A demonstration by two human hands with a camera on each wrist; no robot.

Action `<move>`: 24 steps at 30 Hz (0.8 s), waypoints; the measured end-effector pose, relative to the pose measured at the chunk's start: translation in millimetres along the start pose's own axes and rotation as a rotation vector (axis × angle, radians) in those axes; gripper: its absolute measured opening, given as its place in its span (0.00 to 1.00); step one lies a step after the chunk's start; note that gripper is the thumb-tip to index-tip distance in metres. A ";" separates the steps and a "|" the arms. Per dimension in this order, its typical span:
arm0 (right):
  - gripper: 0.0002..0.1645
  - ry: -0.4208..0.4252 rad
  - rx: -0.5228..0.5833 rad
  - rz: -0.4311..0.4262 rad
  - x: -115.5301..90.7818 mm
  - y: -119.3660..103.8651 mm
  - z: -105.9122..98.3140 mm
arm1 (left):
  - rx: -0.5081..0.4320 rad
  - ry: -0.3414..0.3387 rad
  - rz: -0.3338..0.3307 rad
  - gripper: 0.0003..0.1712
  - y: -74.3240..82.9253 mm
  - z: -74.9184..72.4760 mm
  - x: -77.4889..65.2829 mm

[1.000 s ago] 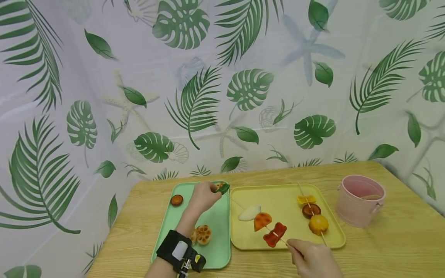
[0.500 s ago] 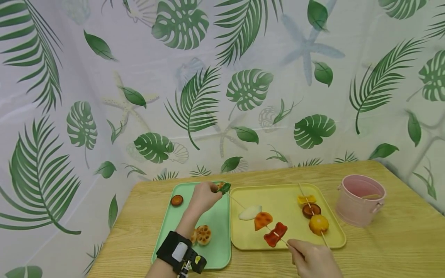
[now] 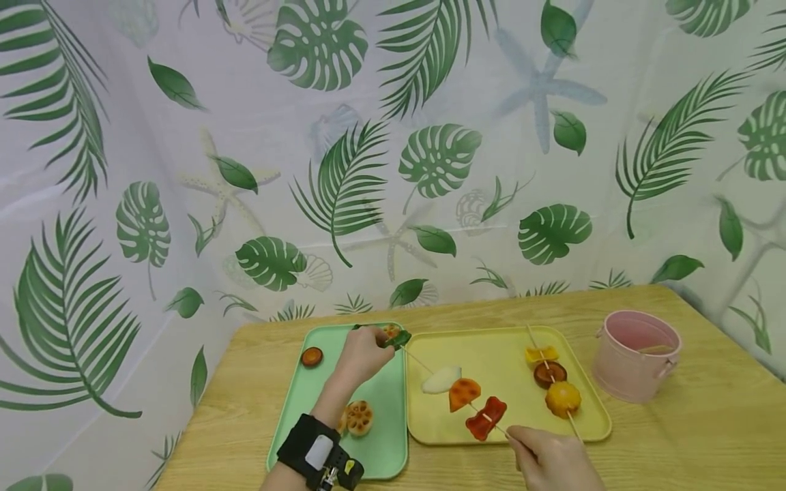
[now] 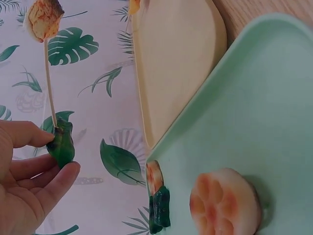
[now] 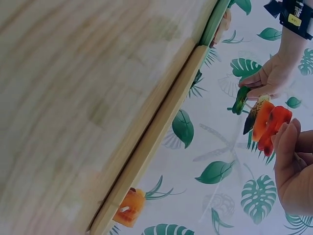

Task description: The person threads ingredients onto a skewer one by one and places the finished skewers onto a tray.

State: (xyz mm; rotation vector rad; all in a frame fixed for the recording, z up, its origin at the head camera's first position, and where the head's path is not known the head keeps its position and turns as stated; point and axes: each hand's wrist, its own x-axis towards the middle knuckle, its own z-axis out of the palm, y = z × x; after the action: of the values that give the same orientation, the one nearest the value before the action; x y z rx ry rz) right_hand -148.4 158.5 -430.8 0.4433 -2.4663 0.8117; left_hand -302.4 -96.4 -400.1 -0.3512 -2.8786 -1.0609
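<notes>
My left hand [image 3: 362, 354] pinches a dark green pepper piece [image 4: 62, 147] between thumb and fingers at the far tip of a thin wooden skewer [image 4: 50, 83]. The other end of that skewer is gripped by my right hand [image 3: 552, 458], low in the head view. Threaded along the stick are a white charred piece [image 3: 442, 380], an orange half-round slice [image 3: 464, 394] and a red pepper piece [image 3: 487, 418], the red one nearest my right hand. The skewer slants over the yellow tray [image 3: 479, 348], its tip reaching toward the green tray [image 3: 383, 457].
The green tray bears lotus root slices [image 3: 359, 417], a brown round piece [image 3: 312, 356] and another green piece [image 4: 159, 209]. On the yellow tray's right lies a loaded skewer with a yellow piece, a brown round [image 3: 549, 374] and a corn-like piece [image 3: 562, 399]. A pink bucket [image 3: 637, 354] stands right.
My left hand and the green pepper piece have shifted slightly right at the skewer's tip. My right hand and the threaded pieces stay almost where they were.
</notes>
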 end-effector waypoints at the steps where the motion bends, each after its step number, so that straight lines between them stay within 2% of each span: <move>1: 0.10 0.001 -0.010 -0.011 0.2 0.2 -0.1 | 0.001 0.000 0.007 0.15 -0.1 0.8 -0.6; 11: 0.12 0.027 -0.081 -0.084 7.3 -4.8 -1.5 | -0.031 0.024 0.041 0.16 -2.1 3.2 -2.3; 14: 0.11 -0.008 -0.084 -0.050 10.0 -8.7 -2.6 | -0.039 0.031 0.035 0.16 -4.0 3.0 -2.6; 19: 0.09 -0.072 -0.067 -0.015 12.7 -11.1 -4.0 | -0.096 0.033 -0.026 0.17 -9.9 4.4 -2.0; 24: 0.09 -0.055 -0.058 -0.085 13.4 -11.5 -2.0 | -0.131 0.020 -0.057 0.19 -13.5 3.9 -1.1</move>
State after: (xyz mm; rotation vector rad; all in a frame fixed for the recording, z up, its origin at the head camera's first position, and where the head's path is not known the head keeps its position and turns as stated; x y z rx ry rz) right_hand -153.5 149.0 -416.7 0.5525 -2.4952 0.7010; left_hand -304.3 -104.1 -411.8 -0.2651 -2.8248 -1.2583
